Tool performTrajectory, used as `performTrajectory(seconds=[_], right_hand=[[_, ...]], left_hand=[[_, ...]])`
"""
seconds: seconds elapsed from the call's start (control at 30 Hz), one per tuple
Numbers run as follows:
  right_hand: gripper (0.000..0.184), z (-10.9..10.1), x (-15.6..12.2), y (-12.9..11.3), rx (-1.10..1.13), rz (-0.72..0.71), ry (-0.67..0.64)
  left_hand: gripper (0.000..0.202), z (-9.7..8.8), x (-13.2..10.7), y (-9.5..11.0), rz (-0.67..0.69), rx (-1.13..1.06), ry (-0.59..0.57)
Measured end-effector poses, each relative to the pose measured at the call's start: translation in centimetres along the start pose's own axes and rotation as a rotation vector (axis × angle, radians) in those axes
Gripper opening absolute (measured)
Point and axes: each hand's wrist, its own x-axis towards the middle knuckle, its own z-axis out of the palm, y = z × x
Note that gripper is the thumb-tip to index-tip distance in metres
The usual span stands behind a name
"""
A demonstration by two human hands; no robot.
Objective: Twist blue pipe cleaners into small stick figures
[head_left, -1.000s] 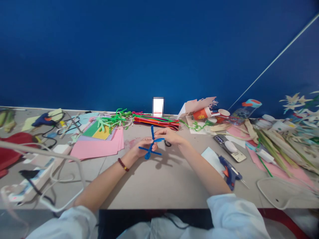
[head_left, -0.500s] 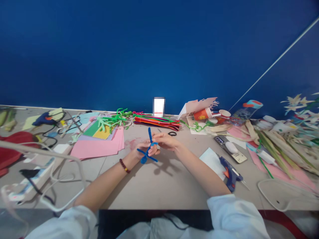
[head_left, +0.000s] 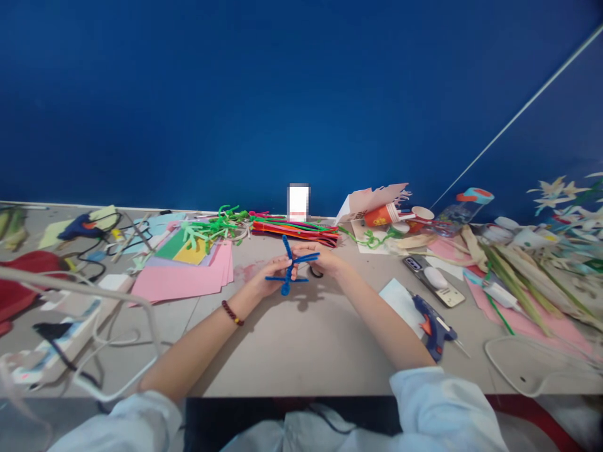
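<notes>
A blue pipe cleaner shape, twisted into crossing arms, stands between my hands above the tabletop. My left hand grips its lower part, and a beaded bracelet circles that wrist. My right hand pinches it near the crossing, with one blue arm sticking out over the fingers. A small black loop lies partly hidden just under my right hand.
A bundle of multicoloured pipe cleaners and green pipe cleaners lie ahead, beside stacked pink paper. A blue glue gun lies to the right, and white cables cross the left foreground.
The blue shape has swung from tilted to nearly upright, and its arms now lie more level. My hands have shifted slightly around it.
</notes>
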Motion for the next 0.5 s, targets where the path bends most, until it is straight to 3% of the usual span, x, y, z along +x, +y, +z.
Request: performTrajectory(seconds=[0.2,0.5], right_hand=[[0.035,-0.7,-0.4,-0.1,0.011,0.038,-0.064],[0.03,-1.2,-0.3,-0.4,-0.126,-0.042,-0.008]], left_hand=[[0.021,0.1,-0.1,-0.2,-0.003,0.114,-0.033],[0.022,0.6,-0.2,-0.1,0.012,0.139,-0.006]])
